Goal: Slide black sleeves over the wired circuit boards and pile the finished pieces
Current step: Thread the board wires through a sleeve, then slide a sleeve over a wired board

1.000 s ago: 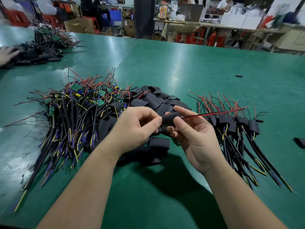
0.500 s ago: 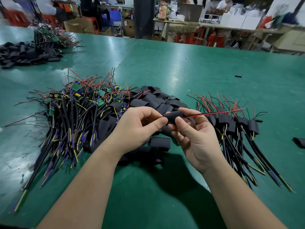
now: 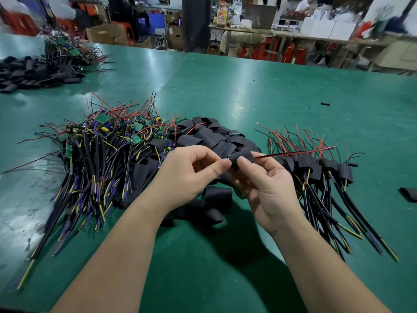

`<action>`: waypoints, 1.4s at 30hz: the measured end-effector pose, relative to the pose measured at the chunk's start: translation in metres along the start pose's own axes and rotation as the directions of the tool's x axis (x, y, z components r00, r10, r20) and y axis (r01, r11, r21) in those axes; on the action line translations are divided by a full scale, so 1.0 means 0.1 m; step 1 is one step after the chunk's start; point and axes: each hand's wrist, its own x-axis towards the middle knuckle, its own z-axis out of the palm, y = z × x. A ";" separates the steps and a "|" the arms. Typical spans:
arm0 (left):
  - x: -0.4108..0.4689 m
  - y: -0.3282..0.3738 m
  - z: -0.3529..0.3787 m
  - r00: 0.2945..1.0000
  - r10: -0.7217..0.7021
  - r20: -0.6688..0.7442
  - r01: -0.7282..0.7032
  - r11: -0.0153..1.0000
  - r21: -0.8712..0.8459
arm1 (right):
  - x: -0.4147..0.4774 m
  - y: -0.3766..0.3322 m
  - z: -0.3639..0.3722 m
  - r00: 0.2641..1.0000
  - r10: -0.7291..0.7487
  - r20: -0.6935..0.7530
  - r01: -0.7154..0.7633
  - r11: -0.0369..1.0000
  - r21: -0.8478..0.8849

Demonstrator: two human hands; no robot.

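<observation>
Both hands meet above the green table (image 3: 248,91). My right hand (image 3: 266,186) pinches a black sleeve (image 3: 240,158) with red and black wires (image 3: 293,152) sticking out to the right. My left hand (image 3: 187,175) pinches the sleeve's left end, thumb tip against it; the board inside is hidden. A heap of bare wired circuit boards (image 3: 101,150) lies to the left. Loose black sleeves (image 3: 212,136) are piled behind and under my hands. Sleeved finished pieces (image 3: 325,172) lie in a pile to the right.
At the far left lie another heap of black sleeves (image 3: 29,73) and a tangle of wired boards (image 3: 65,48). A stray sleeve (image 3: 408,194) lies at the right edge, and a small black bit (image 3: 325,104) farther back. Benches and boxes stand beyond the table.
The sleeve and its wires have shifted slightly left and up between my hands. The other person's hand at the far left pile, seen a second ago, is gone.
</observation>
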 end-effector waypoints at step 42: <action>0.07 -0.37 -0.34 0.826 -0.160 -0.541 0.527 0.561 0.639 | 0.17 -0.32 -0.53 0.843 -0.520 0.140 0.159 -0.007 -0.987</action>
